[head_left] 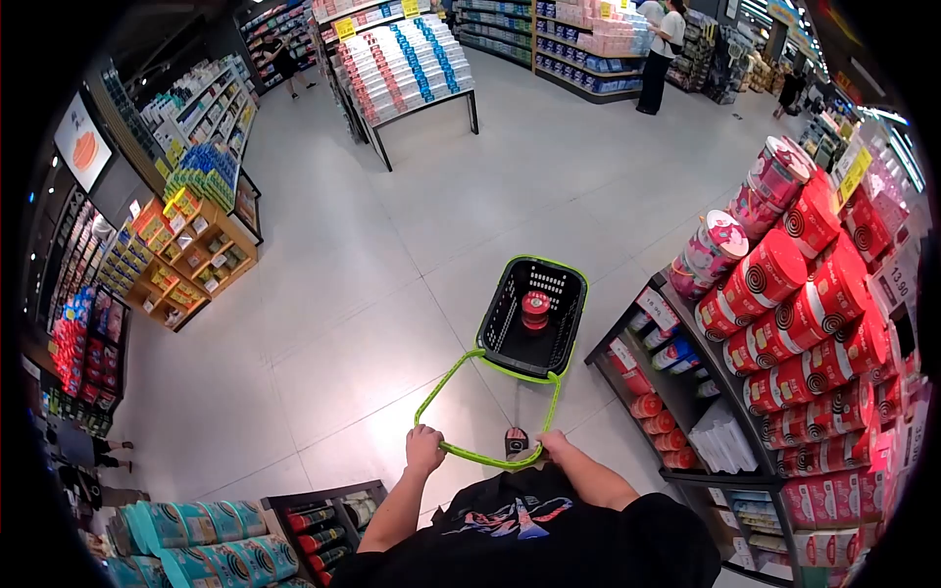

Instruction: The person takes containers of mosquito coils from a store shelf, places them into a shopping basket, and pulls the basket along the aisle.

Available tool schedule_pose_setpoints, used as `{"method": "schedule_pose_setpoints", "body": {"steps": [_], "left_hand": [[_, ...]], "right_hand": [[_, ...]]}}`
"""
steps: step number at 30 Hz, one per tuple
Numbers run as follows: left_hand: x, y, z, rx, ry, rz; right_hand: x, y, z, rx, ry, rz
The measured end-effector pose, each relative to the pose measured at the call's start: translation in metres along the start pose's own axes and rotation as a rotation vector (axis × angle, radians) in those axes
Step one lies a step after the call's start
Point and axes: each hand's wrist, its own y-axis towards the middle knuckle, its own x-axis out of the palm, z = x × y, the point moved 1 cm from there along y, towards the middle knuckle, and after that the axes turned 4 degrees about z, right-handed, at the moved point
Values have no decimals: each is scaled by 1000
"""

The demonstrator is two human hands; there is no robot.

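Observation:
Both of my hands are closed round the green handle (pixel 419 400) of a black shopping basket (pixel 497 351) with a lime-green rim. On the handle's left corner is my left hand (pixel 424 448); at its right corner is my right hand (pixel 555 447), partly hidden by the forearm. The basket stands in front of me on the floor, with the handle reaching back to my waist. Inside, toward its middle, sits a red cylindrical container (pixel 535 310) with a lighter band. One of my shoes (pixel 517 440) shows through the handle loop.
Red cylindrical packs (pixel 767 277) are stacked on a shelf close at my right. Teal packs (pixel 211 524) lie low at my left. Ahead stand a display rack (pixel 407 69) and a wooden shelf (pixel 201 245). A person (pixel 664 59) stands at the far shelves.

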Motion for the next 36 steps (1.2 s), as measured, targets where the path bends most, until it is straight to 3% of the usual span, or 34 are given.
{"method": "schedule_pose_setpoints", "body": {"steps": [2,3,5,6,13,21,25,30,36], "left_hand": [[-12,33,-1,-29,7,90],[-19,47,2,-21,11,90],[-30,79,3,-124,83,213],[-32,94,0,-148,69,179],[-31,180,-23,-157,6,-7],[-25,306,-56,85,17,-37],[-18,380,-75,165,-30,-121],[-22,476,-76,267,-165,3],[-28,586,-83,376,-170,-60]], "right_hand": [[3,-24,-61,134,372,3],[3,-13,-70,133,382,4],[10,24,-78,119,57,-123],[16,41,-81,87,36,-106],[18,89,-122,260,130,-164],[30,180,-157,252,170,-92],[32,211,-217,145,187,117],[42,220,-280,106,257,373],[50,226,-354,39,268,401]]}}
